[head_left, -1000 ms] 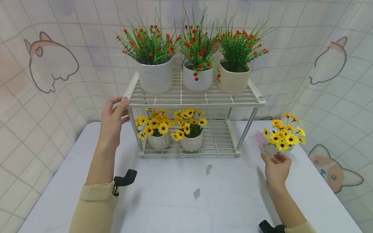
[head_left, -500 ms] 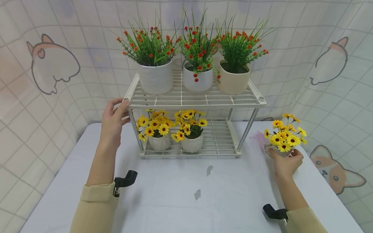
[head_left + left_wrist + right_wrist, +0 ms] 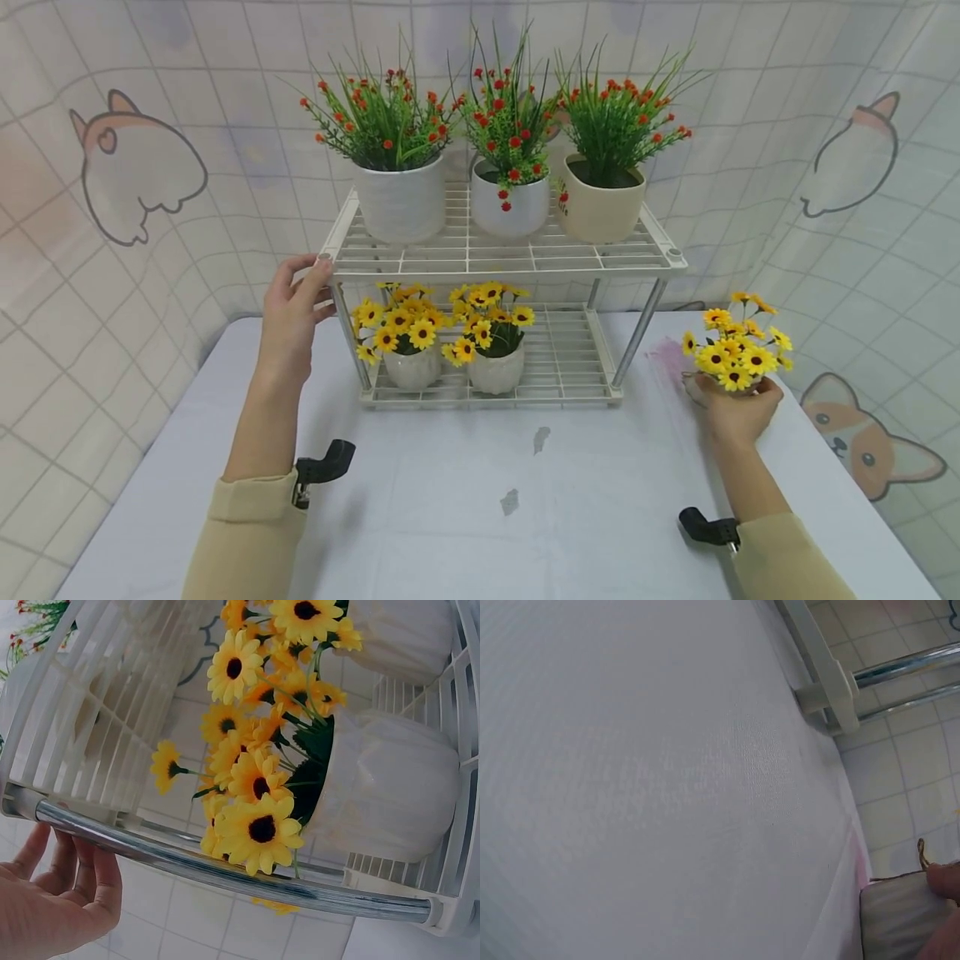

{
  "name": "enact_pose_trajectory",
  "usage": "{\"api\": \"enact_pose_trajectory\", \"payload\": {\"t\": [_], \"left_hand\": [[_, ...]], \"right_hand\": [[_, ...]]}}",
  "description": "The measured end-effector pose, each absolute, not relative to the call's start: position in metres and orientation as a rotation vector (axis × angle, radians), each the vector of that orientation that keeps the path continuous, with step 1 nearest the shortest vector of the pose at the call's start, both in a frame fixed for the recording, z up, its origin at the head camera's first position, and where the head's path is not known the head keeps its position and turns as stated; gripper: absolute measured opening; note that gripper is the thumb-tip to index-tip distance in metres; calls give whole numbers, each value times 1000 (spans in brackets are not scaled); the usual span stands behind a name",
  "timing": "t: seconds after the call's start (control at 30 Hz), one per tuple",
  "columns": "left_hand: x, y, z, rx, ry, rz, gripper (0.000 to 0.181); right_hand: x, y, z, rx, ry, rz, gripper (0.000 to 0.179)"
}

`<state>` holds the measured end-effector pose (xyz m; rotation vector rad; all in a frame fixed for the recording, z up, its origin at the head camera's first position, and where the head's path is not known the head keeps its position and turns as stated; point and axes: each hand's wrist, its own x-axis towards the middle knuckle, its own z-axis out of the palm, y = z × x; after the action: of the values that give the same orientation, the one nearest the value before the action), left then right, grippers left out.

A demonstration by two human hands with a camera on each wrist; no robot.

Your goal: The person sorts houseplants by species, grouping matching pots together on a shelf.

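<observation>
My left hand [image 3: 291, 321] holds the left front corner of a white two-tier wire rack [image 3: 502, 272], its fingers at the metal post [image 3: 225, 871] in the left wrist view. On the table to the right, my right hand [image 3: 738, 412] grips a flowerpot [image 3: 896, 915] of yellow daisy-like flowers [image 3: 738, 350], thumb at its rim in the right wrist view. The hand hides most of this pot in the head view. Two white pots [image 3: 412, 369] of similar yellow flowers stand on the lower shelf, left and centre.
Three pots of red-flowered grass, a large white one [image 3: 400, 204], a smaller white one [image 3: 510, 204] and a cream one [image 3: 602, 208], line the upper shelf. A white cloth covers the table [image 3: 420, 517]. Tile-patterned curtains [image 3: 247, 167] enclose the back and sides.
My right hand has moved right and slightly forward from beside the yellow-flowered pot and taken hold of it. The left hand keeps its place on the rack.
</observation>
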<state>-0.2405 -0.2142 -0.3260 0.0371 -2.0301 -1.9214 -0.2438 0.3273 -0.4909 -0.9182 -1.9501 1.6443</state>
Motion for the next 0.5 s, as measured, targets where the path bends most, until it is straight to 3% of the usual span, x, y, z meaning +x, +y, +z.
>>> {"api": "enact_pose_trajectory", "payload": {"t": [0.5], "left_hand": [[-240, -213, -325, 32, -2022, -1928, 44]], "right_hand": [[-235, 332, -487, -995, -2055, 1585, 100]]}}
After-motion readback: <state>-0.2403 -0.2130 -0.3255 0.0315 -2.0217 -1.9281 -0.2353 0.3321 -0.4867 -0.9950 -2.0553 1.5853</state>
